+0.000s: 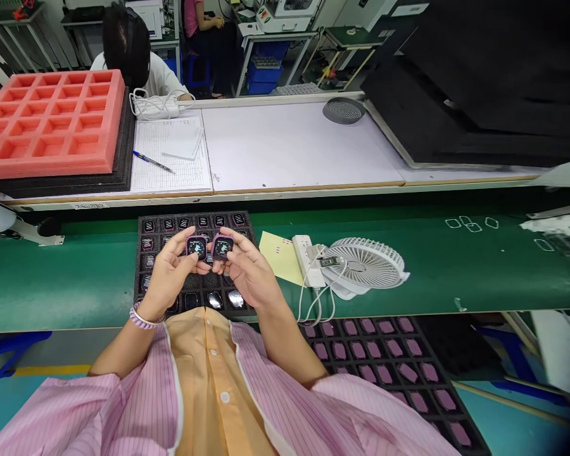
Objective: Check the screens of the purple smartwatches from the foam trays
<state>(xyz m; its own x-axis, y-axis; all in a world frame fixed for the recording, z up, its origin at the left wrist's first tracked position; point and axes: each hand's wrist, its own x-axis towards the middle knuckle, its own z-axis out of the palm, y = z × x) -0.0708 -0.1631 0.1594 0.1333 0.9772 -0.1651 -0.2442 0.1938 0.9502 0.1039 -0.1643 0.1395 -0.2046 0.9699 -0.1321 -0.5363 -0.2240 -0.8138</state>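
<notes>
Left hand [168,271]: grip closed on the left watch [196,246], pinched between thumb and fingers. Right hand [251,271]: grip likewise closed on the right watch [224,245]. Both watches side by side, lit faces up, above the black foam tray [158,235]; whether their cases touch, cannot tell. Tray lies left of centre on the green desk [99,272], its near side by the desk's front edge; further watches sit in its cells. To its right: yellow paper [274,254], white power strip [303,246], white fan [365,263] near the front edge. Beyond that edge, right side: dark tray of purple pieces [393,348].
</notes>
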